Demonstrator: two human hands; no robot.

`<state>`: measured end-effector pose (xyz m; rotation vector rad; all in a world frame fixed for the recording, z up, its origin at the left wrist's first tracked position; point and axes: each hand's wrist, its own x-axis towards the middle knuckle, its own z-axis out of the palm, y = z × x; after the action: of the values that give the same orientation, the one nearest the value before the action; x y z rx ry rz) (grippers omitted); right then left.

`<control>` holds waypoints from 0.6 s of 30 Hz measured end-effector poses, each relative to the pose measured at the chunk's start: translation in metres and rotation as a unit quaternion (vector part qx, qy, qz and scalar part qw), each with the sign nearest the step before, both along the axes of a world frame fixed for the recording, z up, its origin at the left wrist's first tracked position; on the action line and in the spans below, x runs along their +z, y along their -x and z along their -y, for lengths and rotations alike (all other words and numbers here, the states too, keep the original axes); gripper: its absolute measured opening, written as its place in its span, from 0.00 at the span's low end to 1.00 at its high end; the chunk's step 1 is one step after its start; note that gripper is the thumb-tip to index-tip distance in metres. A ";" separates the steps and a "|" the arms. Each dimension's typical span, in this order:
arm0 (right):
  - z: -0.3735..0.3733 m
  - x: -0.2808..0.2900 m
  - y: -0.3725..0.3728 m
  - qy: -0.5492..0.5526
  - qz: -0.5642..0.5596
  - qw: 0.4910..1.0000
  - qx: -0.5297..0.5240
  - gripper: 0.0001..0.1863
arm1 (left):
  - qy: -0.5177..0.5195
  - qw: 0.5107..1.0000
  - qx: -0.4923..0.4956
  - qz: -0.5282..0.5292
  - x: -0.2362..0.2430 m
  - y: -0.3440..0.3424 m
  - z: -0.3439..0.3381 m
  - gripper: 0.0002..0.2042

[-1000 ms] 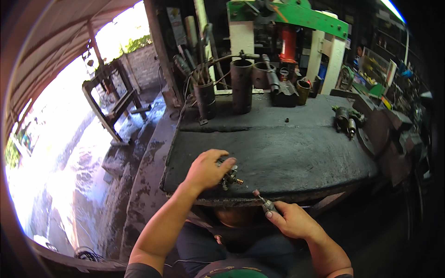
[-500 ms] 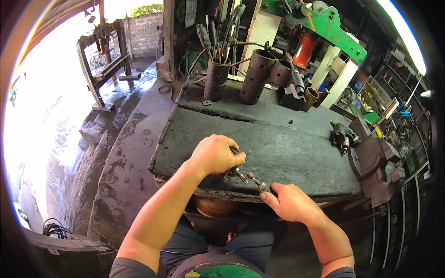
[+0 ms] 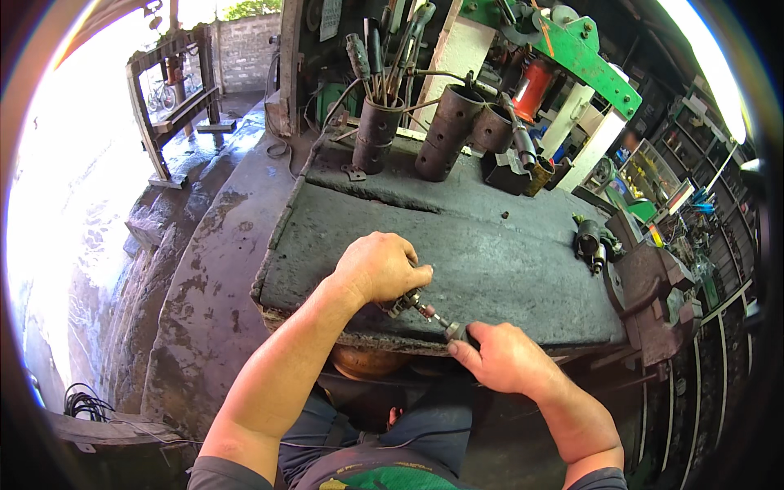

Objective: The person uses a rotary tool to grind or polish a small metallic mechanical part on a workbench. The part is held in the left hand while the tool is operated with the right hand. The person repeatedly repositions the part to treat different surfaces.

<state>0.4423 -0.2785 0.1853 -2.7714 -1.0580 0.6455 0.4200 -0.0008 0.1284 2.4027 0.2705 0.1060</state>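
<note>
My left hand (image 3: 380, 266) is closed around a dark metal part (image 3: 399, 306) over the bench's near edge. The part's narrow ribbed end points toward the right hand; its rest is hidden under my fingers. In my right hand (image 3: 508, 358) I grip a small rotary grinder (image 3: 456, 331), its grey nose showing past my thumb. A thin shank carries a small reddish grinding stone (image 3: 429, 311). This stone is right at the ribbed end of the part and seems to touch it.
The dark workbench (image 3: 523, 269) spreads under my hands. A bench vise (image 3: 661, 298) is fixed at its right end, beside dark cylindrical tools (image 3: 590, 241). Perforated metal tubes (image 3: 445, 135) stand at the back, one a tool holder (image 3: 377, 139). Behind them rises a green press frame (image 3: 572, 53).
The grinding stone has moved left, from a small gap to the tip of the metal part. My right hand has shifted slightly left, and the whole view has shifted a little.
</note>
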 end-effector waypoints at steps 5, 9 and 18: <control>-0.001 0.003 0.005 0.009 0.002 1.000 -0.001 0.33 | 0.010 1.000 0.005 -0.005 0.000 0.000 0.001 0.25; -0.001 0.004 0.005 0.004 -0.003 1.000 0.001 0.33 | 0.006 1.000 0.005 -0.009 0.001 -0.001 0.000 0.25; -0.001 0.001 0.004 0.005 0.004 1.000 0.014 0.32 | 0.001 1.000 0.009 -0.011 0.000 -0.001 0.001 0.25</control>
<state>0.4388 -0.2777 0.1865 -2.7750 -1.0985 0.6468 0.4213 -0.0013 0.1285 2.4008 0.3021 0.0869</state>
